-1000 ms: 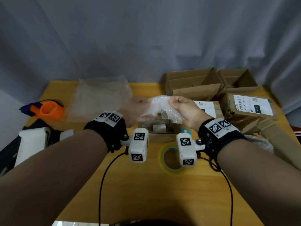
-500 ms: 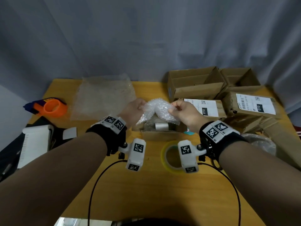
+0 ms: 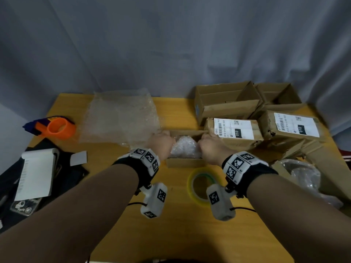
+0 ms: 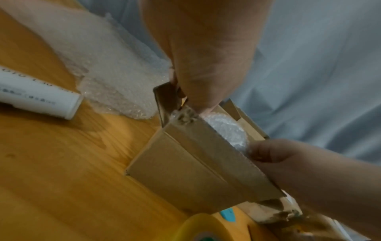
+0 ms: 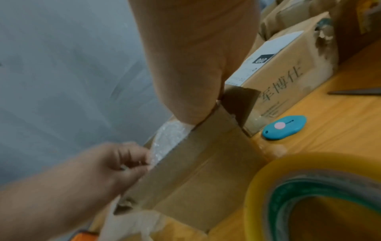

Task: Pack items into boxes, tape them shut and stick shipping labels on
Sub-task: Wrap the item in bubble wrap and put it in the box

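A small open cardboard box (image 3: 183, 162) sits mid-table, with a crumpled wad of bubble wrap (image 3: 185, 147) down inside it. My left hand (image 3: 161, 143) is at the box's left end and my right hand (image 3: 210, 145) at its right end. In the right wrist view the left hand (image 5: 123, 163) pinches the bubble wrap (image 5: 169, 135) with curled fingers at the box (image 5: 206, 171) rim. In the left wrist view the right hand (image 4: 266, 151) curls onto the wrap (image 4: 226, 130) at the far end of the box (image 4: 185, 163). Whatever lies under the wrap is hidden.
A yellow tape roll (image 3: 199, 184) lies just before the box, a blue cutter (image 5: 284, 127) beside it. Two labelled parcels (image 3: 233, 131) and open empty boxes (image 3: 226, 101) fill the right. A bubble wrap sheet (image 3: 119, 118), orange tape dispenser (image 3: 57, 129) and white pad (image 3: 36, 173) lie left.
Both hands have come down from above the box, carrying the bubble wrap into it. The wrap now covers the item that showed inside the box.
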The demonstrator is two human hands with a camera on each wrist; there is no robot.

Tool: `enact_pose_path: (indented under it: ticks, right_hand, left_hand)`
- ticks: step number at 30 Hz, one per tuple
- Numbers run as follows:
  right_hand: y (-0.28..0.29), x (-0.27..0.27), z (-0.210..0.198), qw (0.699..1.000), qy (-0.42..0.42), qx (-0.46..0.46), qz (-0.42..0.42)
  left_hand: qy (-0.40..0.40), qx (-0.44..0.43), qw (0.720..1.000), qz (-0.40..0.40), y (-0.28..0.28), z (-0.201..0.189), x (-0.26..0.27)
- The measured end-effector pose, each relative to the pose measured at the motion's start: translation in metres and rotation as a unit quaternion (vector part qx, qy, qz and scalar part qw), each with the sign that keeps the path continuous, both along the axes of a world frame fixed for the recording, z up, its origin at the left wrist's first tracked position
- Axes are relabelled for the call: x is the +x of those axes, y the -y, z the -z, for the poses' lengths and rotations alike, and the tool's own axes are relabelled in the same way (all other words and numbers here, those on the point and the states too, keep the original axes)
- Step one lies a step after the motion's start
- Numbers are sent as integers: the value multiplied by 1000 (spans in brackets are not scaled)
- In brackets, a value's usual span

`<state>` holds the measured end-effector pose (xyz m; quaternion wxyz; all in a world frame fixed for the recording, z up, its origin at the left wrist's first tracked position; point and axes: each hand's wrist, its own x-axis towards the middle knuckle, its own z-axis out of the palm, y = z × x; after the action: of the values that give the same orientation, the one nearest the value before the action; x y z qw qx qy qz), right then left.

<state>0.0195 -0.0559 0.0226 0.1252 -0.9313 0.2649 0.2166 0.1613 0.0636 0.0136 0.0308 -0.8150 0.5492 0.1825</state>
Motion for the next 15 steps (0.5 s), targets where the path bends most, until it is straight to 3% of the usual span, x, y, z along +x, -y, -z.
enact_pose_path:
  ticks: [2, 5, 7, 10, 15]
  right_hand:
    - [1, 1, -6, 999, -11, 42, 32]
    - [3, 1, -10, 993, 17, 98, 62]
    - [3, 2, -12, 994, 7, 96, 61]
    - [6, 5, -9, 996, -5, 73, 51]
    - [10, -3, -8, 989, 100, 66, 85]
  left_hand:
    - [-13, -1, 1000, -2, 3, 1, 0]
    - [-140, -94, 984, -63, 0, -7, 0]
    - [-213, -138, 965, -61, -4, -16, -5]
    - [-184, -97, 978, -28, -3, -15, -12]
    - [-199, -92, 967, -133, 14, -2, -10]
